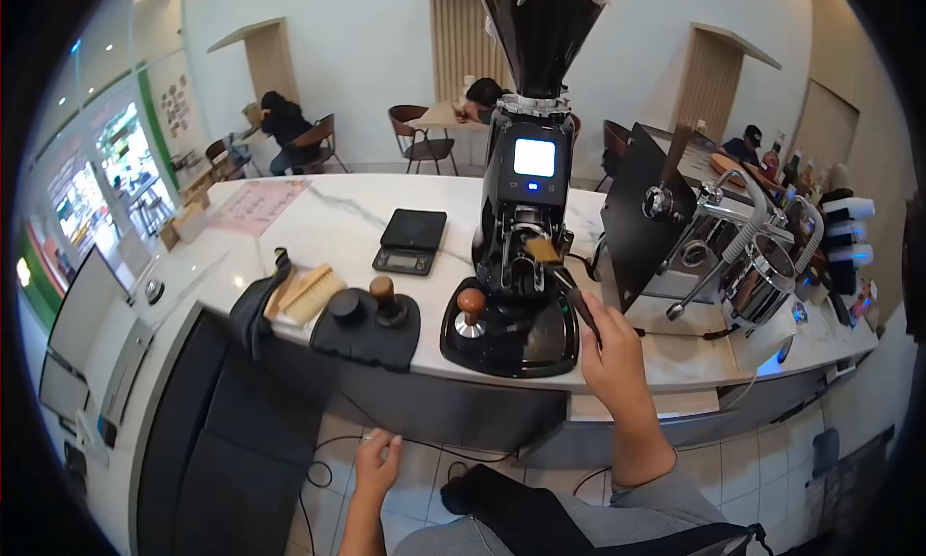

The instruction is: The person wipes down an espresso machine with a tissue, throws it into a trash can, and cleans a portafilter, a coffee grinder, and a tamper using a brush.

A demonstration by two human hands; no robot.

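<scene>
Here, the right hand point(614, 349) is wrapped around a brush point(569, 292); it points to eleven o'clock, tan tip by the front of the black grinder point(511, 189); the left hand point(378, 461) hangs well apart, at eight o'clock from the right, fingers loosely bent. On the white bench point(352, 228), a tamper point(470, 310) stands at seven o'clock from the grinder; a scale point(412, 243) lies at eight.

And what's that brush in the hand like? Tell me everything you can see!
The brush has a slim, dark handle and a tuft of golden-brown bristles. The right hand grips the handle. The brush slants, bristle end up and toward the picture's left, in front of the black grinder. I can't tell whether the bristles touch the grinder.
</scene>
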